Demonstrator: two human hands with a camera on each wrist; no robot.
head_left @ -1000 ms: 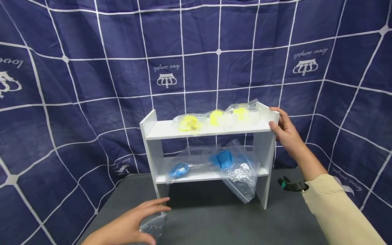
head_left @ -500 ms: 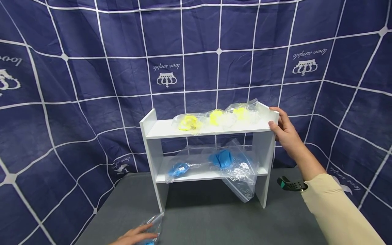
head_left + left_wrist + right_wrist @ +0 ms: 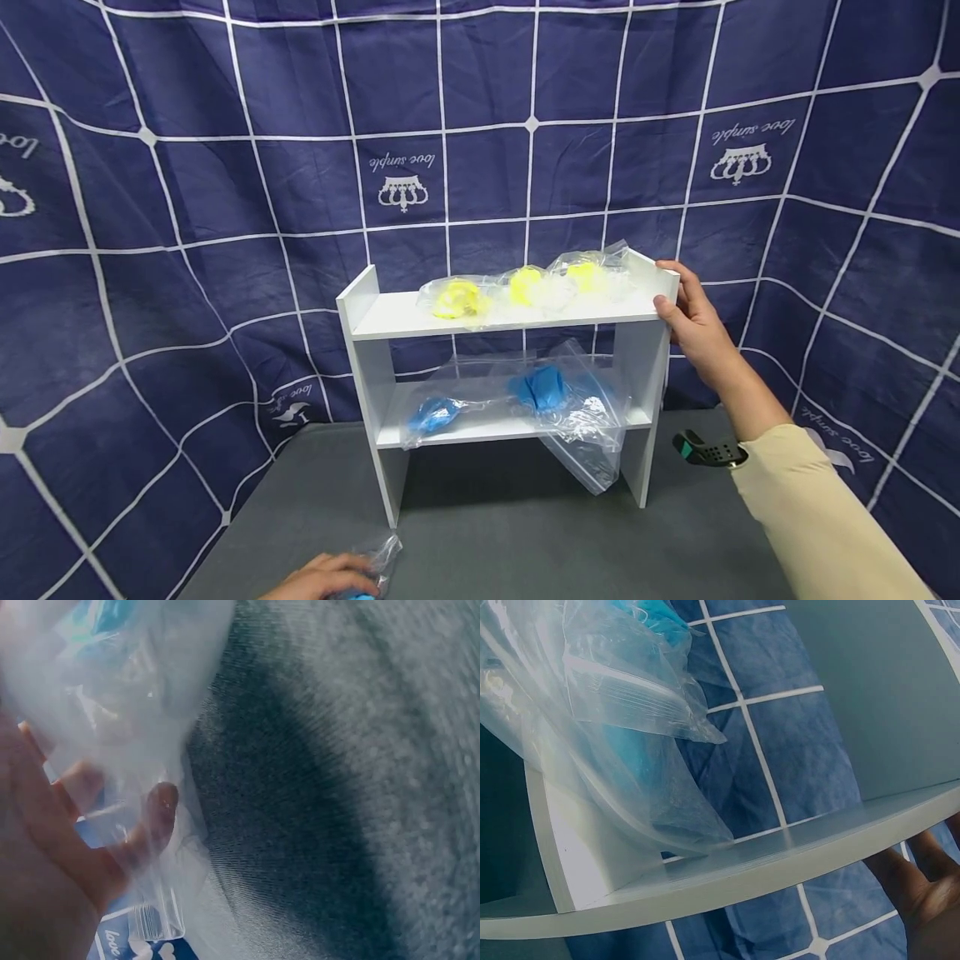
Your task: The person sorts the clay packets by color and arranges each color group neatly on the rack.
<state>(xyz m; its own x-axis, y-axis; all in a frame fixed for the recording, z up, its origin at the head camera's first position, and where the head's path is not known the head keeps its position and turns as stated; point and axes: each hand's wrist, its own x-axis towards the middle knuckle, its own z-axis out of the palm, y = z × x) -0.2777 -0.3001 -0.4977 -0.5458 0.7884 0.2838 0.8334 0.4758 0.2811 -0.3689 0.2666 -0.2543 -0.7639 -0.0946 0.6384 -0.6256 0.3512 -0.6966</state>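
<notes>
At the bottom of the head view, my left hand [image 3: 324,575] lies over a clear zip bag [image 3: 386,552] with something blue in it, fingers bent onto the plastic. In the left wrist view, the thumb and fingers [image 3: 161,814] hold the bag [image 3: 142,712] loosely between them. My right hand [image 3: 699,329] grips the upper right side panel of a white two-tier shelf [image 3: 643,375], thumb in front and fingers behind. The right wrist view shows these fingers [image 3: 900,877] against the panel's outer face.
Several clear bags with yellow contents [image 3: 457,300] lie along the top tier. Bags with blue contents [image 3: 543,388] rest on the lower tier, one hanging over its front edge. A black strap [image 3: 708,450] shows by the right wrist. Blue gridded cloth [image 3: 300,100] surrounds the dark table [image 3: 525,550].
My left hand has come down and back toward the near edge onto the bag, its fingers bending from straight. The right hand has kept its grip on the shelf. The view has shifted slightly.
</notes>
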